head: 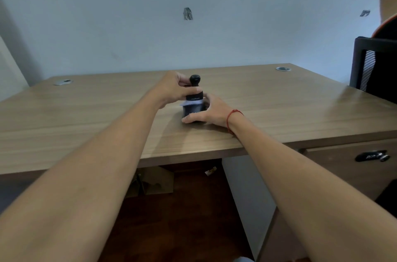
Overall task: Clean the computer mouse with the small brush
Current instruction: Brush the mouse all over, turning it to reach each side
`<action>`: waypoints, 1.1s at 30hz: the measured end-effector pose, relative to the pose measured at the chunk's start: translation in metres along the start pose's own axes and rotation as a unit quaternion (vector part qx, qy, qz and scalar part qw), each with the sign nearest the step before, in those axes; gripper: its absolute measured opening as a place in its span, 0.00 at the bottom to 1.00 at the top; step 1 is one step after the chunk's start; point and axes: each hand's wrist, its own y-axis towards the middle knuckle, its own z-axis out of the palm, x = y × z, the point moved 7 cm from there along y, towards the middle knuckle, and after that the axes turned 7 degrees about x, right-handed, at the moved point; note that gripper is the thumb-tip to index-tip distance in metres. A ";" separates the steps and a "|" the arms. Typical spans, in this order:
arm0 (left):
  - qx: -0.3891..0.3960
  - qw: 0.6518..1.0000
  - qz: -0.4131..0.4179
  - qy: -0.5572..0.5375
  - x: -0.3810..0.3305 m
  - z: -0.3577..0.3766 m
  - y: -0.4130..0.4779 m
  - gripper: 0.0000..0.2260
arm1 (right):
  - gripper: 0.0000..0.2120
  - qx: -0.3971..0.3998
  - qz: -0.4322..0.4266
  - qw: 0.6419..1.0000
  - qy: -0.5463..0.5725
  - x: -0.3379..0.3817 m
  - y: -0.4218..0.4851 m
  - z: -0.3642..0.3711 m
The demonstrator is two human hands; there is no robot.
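Observation:
A small brush (195,86) with a black knob handle and pale bristles stands upright over a dark computer mouse (192,111) in the middle of the wooden desk (279,107). My left hand (174,90) grips the brush around its black collar, bristles pressed down onto the mouse top. My right hand (209,112), with a red string on the wrist, cups the mouse from the right and front and holds it on the desk. Most of the mouse is hidden behind my fingers.
Two round cable grommets sit at the desk's back corners, one at the left (63,82) and one at the right (283,68). A black mesh chair (374,68) stands at the right edge. A drawer with a lock (371,156) is below right. A plain wall lies behind.

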 end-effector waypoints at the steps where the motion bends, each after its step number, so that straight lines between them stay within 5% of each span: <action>1: 0.017 1.000 -0.009 -0.006 0.000 0.000 0.000 0.09 | 0.45 0.001 0.001 1.000 -0.001 0.000 0.000 0.001; 5: 0.119 0.990 -0.059 0.034 -0.006 -0.001 -0.001 0.04 | 0.41 -0.006 -0.002 1.000 0.010 -0.001 0.001 0.000; 12: -0.058 0.998 -0.002 0.017 0.011 -0.006 -0.006 0.11 | 0.64 -0.006 0.015 1.000 -0.013 -0.003 -0.002 0.000; 19: 0.115 0.991 -0.065 0.037 -0.007 0.006 -0.007 0.05 | 0.40 -0.018 0.001 1.000 -0.002 0.000 0.000 0.000; 21: 0.074 0.996 -0.045 0.033 -0.008 0.008 -0.004 0.05 | 0.32 -0.024 -0.016 1.000 0.004 0.004 -0.003 0.000; 26: -0.116 0.992 0.010 0.038 0.006 -0.001 -0.010 0.12 | 0.56 -0.012 0.014 1.000 -0.008 -0.001 -0.005 0.002; 30: -0.028 0.999 -0.019 -0.025 0.009 -0.006 -0.013 0.11 | 0.57 -0.008 0.022 1.000 -0.009 -0.002 -0.003 0.001; 33: -0.006 0.999 -0.024 -0.030 0.000 -0.001 -0.018 0.08 | 0.48 -0.010 0.017 1.000 -0.010 0.001 -0.003 0.002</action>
